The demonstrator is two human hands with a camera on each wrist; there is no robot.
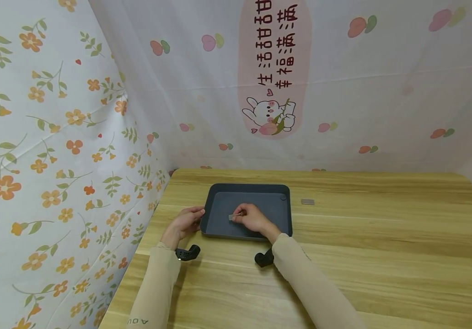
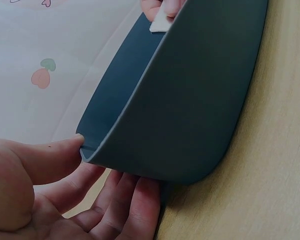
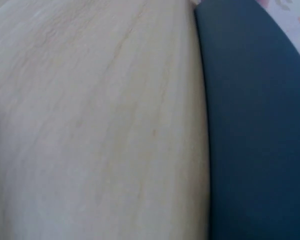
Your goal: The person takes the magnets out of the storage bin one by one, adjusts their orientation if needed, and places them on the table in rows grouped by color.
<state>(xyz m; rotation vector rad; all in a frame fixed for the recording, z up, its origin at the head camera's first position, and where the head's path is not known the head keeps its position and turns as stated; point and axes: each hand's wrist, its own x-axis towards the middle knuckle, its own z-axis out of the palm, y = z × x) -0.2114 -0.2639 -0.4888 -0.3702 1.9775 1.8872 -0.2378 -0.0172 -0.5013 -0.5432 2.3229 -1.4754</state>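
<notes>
A dark blue-grey rectangular tray (image 1: 246, 187) with raised walls lies on the wooden table. At its left end, my left hand (image 1: 184, 224) grips the wall. The left wrist view shows that thumb (image 2: 60, 156) at the rim of a corner, with the other fingers curled against the outside and low under the edge. Over the tray's floor, my right hand (image 1: 254, 218) pinches a small flat pale piece (image 1: 232, 217) between thumb and fingers. Part of this piece (image 2: 161, 24) shows above the rim in the left wrist view. Only the tray's wall (image 3: 255, 120) stands out in the blurred right wrist view.
Right of the tray, a small flat grey rectangle (image 1: 308, 201) lies on the table (image 1: 384, 256). A small round mark (image 1: 283, 198) shows inside the tray near its right wall. Flowered cloth (image 1: 67, 183) hangs at the left, and a printed white cloth (image 1: 343, 91) hangs behind.
</notes>
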